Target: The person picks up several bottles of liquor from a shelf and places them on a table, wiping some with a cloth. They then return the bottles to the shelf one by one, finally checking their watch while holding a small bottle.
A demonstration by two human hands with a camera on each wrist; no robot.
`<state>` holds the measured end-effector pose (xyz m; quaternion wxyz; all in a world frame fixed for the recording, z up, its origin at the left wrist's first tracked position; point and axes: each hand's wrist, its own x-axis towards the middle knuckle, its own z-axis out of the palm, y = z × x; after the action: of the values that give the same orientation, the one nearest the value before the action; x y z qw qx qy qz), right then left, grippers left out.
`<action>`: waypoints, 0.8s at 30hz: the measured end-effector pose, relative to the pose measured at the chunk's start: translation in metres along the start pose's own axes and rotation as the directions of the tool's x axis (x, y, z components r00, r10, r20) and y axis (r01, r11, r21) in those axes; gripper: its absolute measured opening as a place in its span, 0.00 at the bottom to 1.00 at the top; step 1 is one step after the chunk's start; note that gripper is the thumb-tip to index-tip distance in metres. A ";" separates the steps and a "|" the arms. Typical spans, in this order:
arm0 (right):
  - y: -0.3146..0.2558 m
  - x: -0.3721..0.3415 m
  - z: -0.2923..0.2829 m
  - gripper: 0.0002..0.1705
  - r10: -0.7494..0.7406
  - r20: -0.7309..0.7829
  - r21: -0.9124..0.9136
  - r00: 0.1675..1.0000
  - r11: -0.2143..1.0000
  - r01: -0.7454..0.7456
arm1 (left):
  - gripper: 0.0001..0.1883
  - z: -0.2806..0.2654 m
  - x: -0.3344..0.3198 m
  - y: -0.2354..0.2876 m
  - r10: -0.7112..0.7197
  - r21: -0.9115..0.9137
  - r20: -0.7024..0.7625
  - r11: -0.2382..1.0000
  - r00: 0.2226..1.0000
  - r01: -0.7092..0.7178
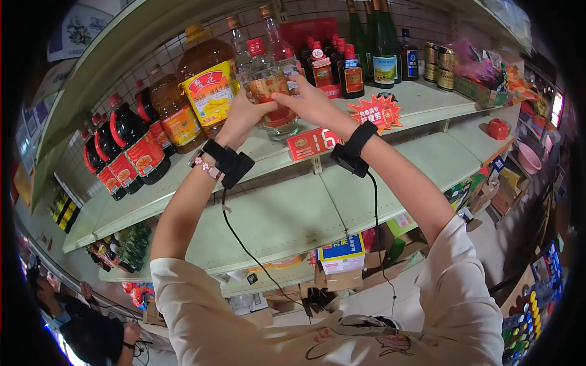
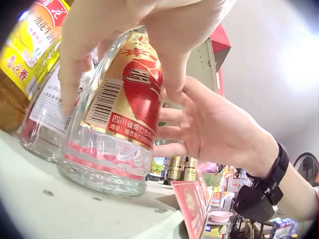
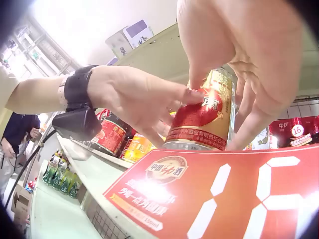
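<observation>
A clear glass liquor bottle [image 1: 282, 122] with a red and gold label and a red cap stands upright at the shelf's front. My left hand [image 1: 245, 116] grips it from the left, with thumb and fingers on either side of the glass in the left wrist view. From the other side my right hand [image 1: 310, 102] holds the same bottle, its thumb across the front and its fingers [image 2: 172, 132] round the side. The bottle's base appears low on the shelf surface in the left wrist view. Another clear bottle [image 2: 45, 117] with a white label is close behind it.
Left of the hands are large oil bottles [image 1: 210, 91] and dark red-labelled bottles [image 1: 137, 143]. Small red-capped bottles [image 1: 353, 79], green bottles [image 1: 384, 55] and gold cans [image 1: 446, 68] line the right. A red price sign [image 1: 314, 144] fronts the shelf edge. A person [image 1: 85, 323] is at lower left.
</observation>
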<state>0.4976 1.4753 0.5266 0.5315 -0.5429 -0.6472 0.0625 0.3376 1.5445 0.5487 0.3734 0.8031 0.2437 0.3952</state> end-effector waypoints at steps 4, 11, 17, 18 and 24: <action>0.008 -0.007 -0.002 0.43 0.023 0.086 -0.008 0.996 1.000 -0.022 | 0.32 -0.001 -0.009 -0.013 -0.217 0.054 0.085 0.976 0.973 0.213; 0.013 -0.005 0.000 0.42 0.030 0.089 -0.051 0.996 0.998 -0.025 | 0.32 0.003 -0.008 -0.014 -0.151 0.078 0.113 0.987 0.982 0.143; -0.028 -0.093 -0.075 0.28 -0.119 0.256 0.310 0.959 0.950 0.036 | 0.33 0.008 -0.078 0.006 0.006 -0.262 -0.085 0.965 0.996 -0.028; -0.027 -0.121 -0.085 0.21 -0.029 0.329 0.389 0.944 0.915 -0.107 | 0.31 0.015 -0.101 0.007 0.147 -0.277 -0.089 0.946 0.985 -0.166; -0.042 -0.256 -0.114 0.17 0.005 0.777 0.239 0.629 0.923 -0.302 | 0.18 0.067 -0.199 0.007 0.384 -0.384 0.827 0.919 0.410 -0.088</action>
<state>0.5176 1.2054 0.4441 0.2878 -0.4165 -0.7389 0.4445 0.2798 1.3765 0.4365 0.4940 0.8537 -0.1645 -0.0064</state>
